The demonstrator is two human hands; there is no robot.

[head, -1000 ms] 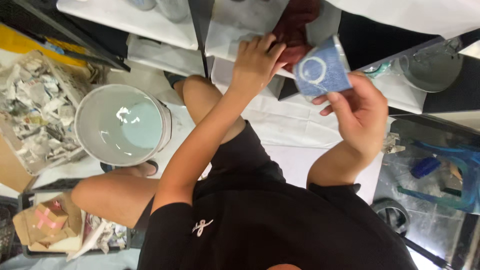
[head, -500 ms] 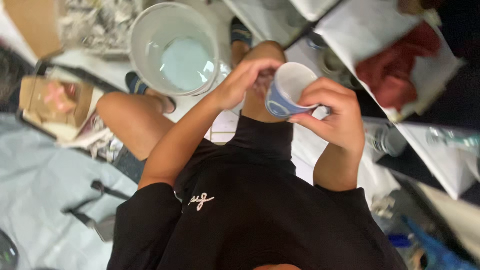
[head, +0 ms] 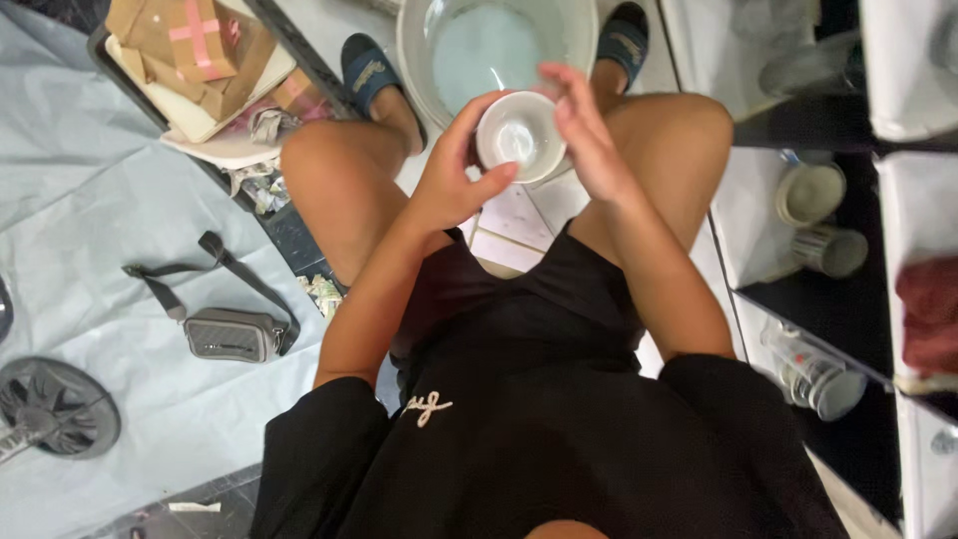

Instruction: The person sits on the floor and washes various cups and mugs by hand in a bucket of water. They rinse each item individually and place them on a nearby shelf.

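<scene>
I hold a small white cup (head: 520, 135) above my knees, its mouth turned up toward me. My left hand (head: 451, 175) grips its left side, thumb on the rim. My right hand (head: 587, 135) wraps the cup's right side with fingers spread upward. Just beyond the cup, a large white basin (head: 419, 45) holding pale blue-green water stands on the floor between my feet, which are in dark blue sandals (head: 371, 75).
A grey pouch with a strap (head: 232, 334) lies on a pale sheet at left, near a round dark fan (head: 55, 407). A tray of cardboard scraps (head: 200, 60) sits at top left. Shelves at right hold cups (head: 810, 192) and a red cloth (head: 928, 314).
The view swung so the basin and my knees are now centred. The cup came down from the shelf area to over my knees, now in both hands, its blue outside turned away.
</scene>
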